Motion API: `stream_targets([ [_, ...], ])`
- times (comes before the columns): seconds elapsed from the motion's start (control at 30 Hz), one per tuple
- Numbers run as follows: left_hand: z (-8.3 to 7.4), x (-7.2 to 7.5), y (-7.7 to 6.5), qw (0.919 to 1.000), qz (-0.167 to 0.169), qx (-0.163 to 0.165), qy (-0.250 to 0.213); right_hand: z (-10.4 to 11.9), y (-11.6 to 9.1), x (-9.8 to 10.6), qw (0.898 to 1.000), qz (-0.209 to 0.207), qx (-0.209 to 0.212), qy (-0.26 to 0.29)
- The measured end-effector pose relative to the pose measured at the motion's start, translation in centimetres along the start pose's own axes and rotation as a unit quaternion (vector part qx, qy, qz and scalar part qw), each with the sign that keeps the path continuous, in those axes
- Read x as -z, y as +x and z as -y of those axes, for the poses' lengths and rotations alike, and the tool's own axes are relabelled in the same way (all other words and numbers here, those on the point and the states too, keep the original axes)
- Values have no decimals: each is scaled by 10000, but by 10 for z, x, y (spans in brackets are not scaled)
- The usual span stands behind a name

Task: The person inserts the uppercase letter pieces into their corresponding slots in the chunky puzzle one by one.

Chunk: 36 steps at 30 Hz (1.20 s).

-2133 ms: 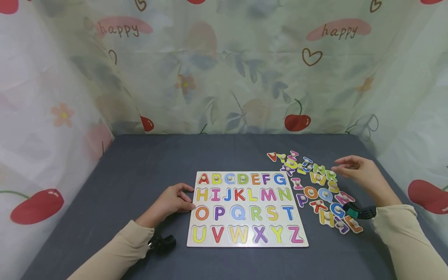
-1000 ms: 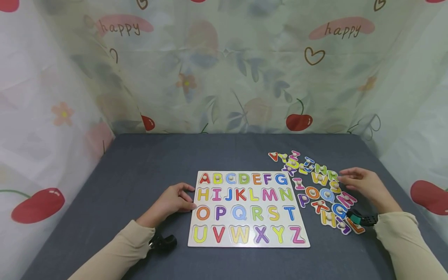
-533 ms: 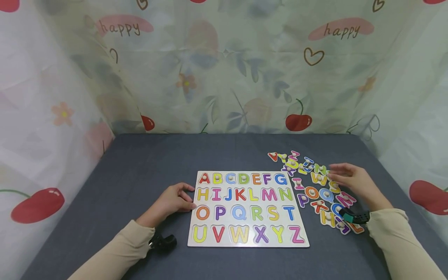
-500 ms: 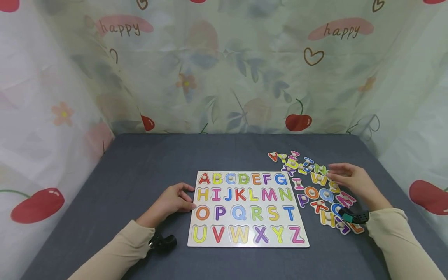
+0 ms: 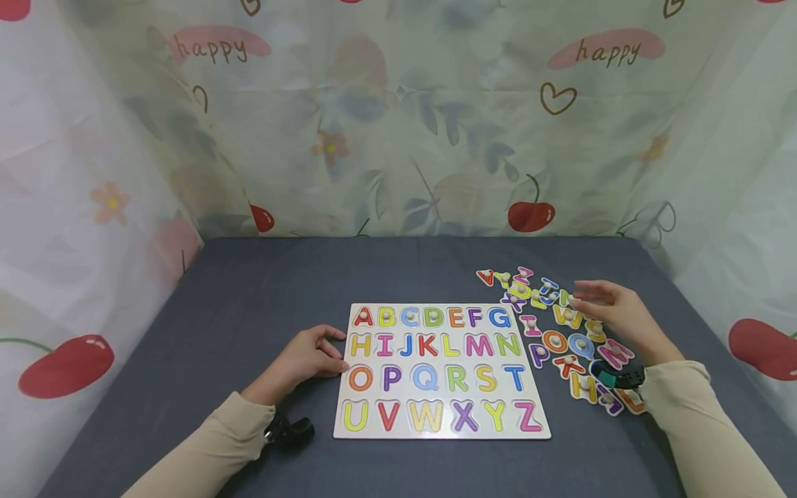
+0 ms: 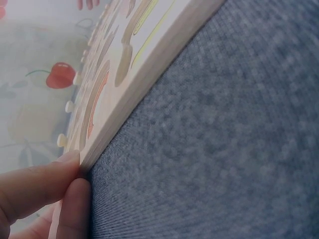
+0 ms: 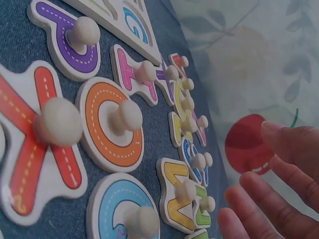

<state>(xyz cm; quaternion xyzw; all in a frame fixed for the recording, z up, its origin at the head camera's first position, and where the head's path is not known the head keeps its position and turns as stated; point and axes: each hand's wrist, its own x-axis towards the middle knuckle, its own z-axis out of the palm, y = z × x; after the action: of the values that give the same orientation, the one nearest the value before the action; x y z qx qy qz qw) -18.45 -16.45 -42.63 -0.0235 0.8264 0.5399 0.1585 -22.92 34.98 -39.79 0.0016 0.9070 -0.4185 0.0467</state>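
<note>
A white alphabet puzzle board lies flat in front of me, with knobbed pieces seated in the A to D places. My left hand pinches its left edge; in the left wrist view the thumb rests at the rim. Over the far right of the loose letters hovers my right hand, fingers loosely bent and nothing in them. Nearest to it are the green N and the yellow W; it covers the R piece. In the right wrist view, its fingers are apart from the knobs.
Loose wooden letters with round knobs spread right of the board, including the orange O, red K and purple P. The red V lies at the back. A dark cloth covers the table, with patterned curtains around.
My right hand first came slightly nearer, then moved left and away over the loose letters, covering the R piece. My left hand and the board have stayed put.
</note>
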Motion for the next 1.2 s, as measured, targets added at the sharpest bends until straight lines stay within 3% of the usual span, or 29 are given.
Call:
stream_targets([
  [0.23, 0, 0, 1, 10000, -41, 66, 9, 12, -19, -5, 9994, 112, -75, -318],
  [0.5, 2, 0, 2, 10000, -24, -25, -14, 8, -54, 0, 9988, 172, 97, -453],
  [0.87, 2, 0, 4, 9999, -50, 52, -85, -26, -97, 18, 9984, 304, -238, -409],
  [1.2, 1, 0, 3, 10000, -20, 12, -76, -54, -120, 13, 9944, 679, -627, -504],
])
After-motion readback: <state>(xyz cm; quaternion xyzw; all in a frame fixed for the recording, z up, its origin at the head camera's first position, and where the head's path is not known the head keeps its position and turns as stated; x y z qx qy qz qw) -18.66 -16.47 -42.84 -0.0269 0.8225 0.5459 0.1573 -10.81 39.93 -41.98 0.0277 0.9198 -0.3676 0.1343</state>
